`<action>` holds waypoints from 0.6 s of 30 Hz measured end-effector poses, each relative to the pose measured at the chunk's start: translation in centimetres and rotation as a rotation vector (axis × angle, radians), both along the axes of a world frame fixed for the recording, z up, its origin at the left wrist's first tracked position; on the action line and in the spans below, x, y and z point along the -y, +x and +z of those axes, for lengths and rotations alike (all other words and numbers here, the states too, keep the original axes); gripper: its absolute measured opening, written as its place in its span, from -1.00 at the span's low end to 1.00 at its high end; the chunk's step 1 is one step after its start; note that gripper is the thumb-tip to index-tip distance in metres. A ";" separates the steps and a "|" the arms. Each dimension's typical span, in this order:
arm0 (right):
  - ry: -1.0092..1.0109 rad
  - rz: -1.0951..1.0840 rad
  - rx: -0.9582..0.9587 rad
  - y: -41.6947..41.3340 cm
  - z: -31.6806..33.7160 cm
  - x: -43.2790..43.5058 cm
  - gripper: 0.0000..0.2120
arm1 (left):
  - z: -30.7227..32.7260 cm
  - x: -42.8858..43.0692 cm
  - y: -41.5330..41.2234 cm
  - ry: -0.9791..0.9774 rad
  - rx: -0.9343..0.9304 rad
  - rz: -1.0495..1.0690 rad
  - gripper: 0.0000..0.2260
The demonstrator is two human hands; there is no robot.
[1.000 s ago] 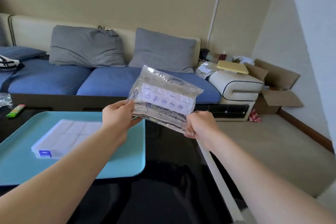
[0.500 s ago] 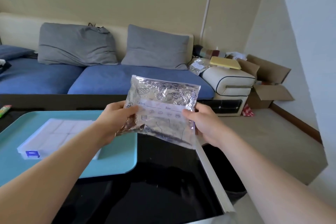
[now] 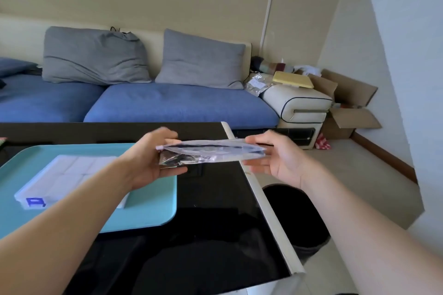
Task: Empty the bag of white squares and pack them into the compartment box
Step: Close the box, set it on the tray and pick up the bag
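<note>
A flat silvery zip bag [image 3: 211, 152] with printed markings hangs level and edge-on above the right end of the black table [image 3: 215, 211]. My left hand [image 3: 148, 158] grips its left end, thumb below and fingers over the top. Beside the bag's right end is my right hand [image 3: 280, 160], fingers straight and spread, at most touching the edge. The clear compartment box [image 3: 67, 175] lies on a teal tray [image 3: 153, 203] at the left, lid down, blue latch toward me, white squares showing through. My left forearm covers its near right corner.
A black round bin [image 3: 297, 218] stands on the floor just right of the table's pale edge, below my right hand. Behind the table runs a blue sofa [image 3: 179, 103] with grey cushions. Cardboard boxes [image 3: 347, 103] sit in the far right corner.
The bag has tipped from upright and facing me to flat and edge-on. My right hand has let go of its right side and opened. The view has dropped toward the table and bin.
</note>
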State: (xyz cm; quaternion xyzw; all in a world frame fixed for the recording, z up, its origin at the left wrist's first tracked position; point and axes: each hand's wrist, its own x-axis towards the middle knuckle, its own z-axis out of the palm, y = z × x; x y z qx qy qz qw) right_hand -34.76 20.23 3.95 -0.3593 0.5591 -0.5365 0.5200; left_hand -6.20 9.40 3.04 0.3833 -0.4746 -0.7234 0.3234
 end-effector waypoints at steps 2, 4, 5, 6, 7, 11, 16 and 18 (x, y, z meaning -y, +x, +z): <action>0.066 -0.022 -0.125 -0.4 -0.8 -0.2 -0.67 | -0.6 -0.2 -0.4 -0.082 0.075 -0.048 -0.90; 0.142 -0.045 -0.191 -0.9 -1.2 -0.5 -0.59 | -1.2 -0.4 -1.0 -0.124 0.081 -0.042 -0.63; 0.173 -0.073 -0.204 -1.2 -1.2 -0.7 -0.59 | -1.4 -0.7 -1.4 -0.150 0.087 -0.053 -0.53; 0.197 -0.101 -0.201 -1.5 -1.1 -0.9 -0.61 | -1.6 -1.0 -1.7 -0.181 0.102 -0.064 -0.46; 0.218 -0.129 -0.179 -2.0 -1.0 -1.3 -0.63 | -1.9 -1.3 -2.3 -0.212 0.120 -0.074 -0.41; 0.244 -0.224 -0.200 -2.6 -1.0 -2.3 -0.72 | -2.8 -2.6 -4.5 -0.294 0.196 -0.063 -0.35; 0.041 -0.809 -0.425 -4.6 -1.5 -2.6 -0.76 | -3.4 -3.8 -7.3 -0.481 0.487 -0.041 -0.55; -0.045 -0.991 -0.784 -5.1 -1.0 -3.5 -0.77 | -3.3 -4.4 -8.1 -0.606 0.592 -0.095 -0.70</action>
